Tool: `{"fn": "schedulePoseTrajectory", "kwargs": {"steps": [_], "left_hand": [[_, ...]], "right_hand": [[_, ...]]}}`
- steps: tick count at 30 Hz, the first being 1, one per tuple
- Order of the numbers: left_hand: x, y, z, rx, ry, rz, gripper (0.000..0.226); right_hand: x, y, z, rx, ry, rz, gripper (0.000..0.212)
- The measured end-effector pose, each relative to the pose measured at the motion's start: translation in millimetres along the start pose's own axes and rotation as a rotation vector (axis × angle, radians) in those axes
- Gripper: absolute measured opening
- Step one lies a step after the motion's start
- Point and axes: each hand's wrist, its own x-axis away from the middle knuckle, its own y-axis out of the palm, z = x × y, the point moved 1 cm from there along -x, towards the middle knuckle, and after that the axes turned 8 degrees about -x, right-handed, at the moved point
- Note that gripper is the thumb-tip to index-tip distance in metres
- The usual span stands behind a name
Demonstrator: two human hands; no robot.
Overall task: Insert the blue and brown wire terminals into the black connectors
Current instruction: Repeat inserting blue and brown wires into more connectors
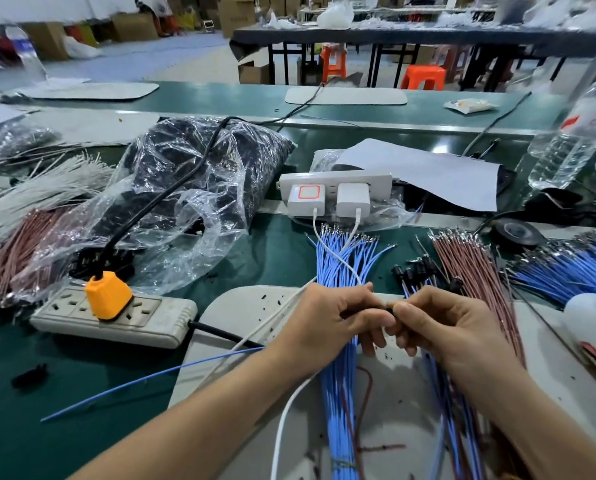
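Orange stools (423, 77) stand beneath a dark table (411, 34); cardboard boxes (236, 12) behind.

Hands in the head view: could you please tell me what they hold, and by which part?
A black connector, pinched between them: the left hand at its left end, the right hand at its right. Any wire in the grip is hidden.

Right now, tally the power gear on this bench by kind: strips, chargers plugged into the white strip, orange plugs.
Power strips: 2, the beige strip and the white strip
White chargers: 2, left charger and right charger
Orange plug: 1
Total: 5
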Motion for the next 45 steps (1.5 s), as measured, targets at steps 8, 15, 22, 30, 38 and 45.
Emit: {"fn": "schedulePoseTrajectory", "kwargs": {"steps": [8,15,22,30,38,45], "left_hand": [[0,-3,0,-0.083,0.005,-0.004,0.01],[2,-4,8,-0.254,0.12,0.105,0.018],[2,1,11,0.055,0.093,0.058,0.025],[1,2,9,0.129,0.053,0.025,0.023],[1,1,6,0.096,0.043,0.016,0.031],[0,-5,25,0.085,-0.166,-0.193,0.039]], "right_hand": [[1,3,5,-0.049,0.048,0.027,0.011],[-2,-2,1,-0.315,0.056,0.036,0.027],[2,5,0,-0.491,0.344,-0.1,0.086],[1,-1,2,-0.543,0.384,-0.041,0.097],[3,0,0,-0.642,0.458,-0.037,0.089],[-9,-4,-16,-0.755,0.114,0.243,0.046]]}}
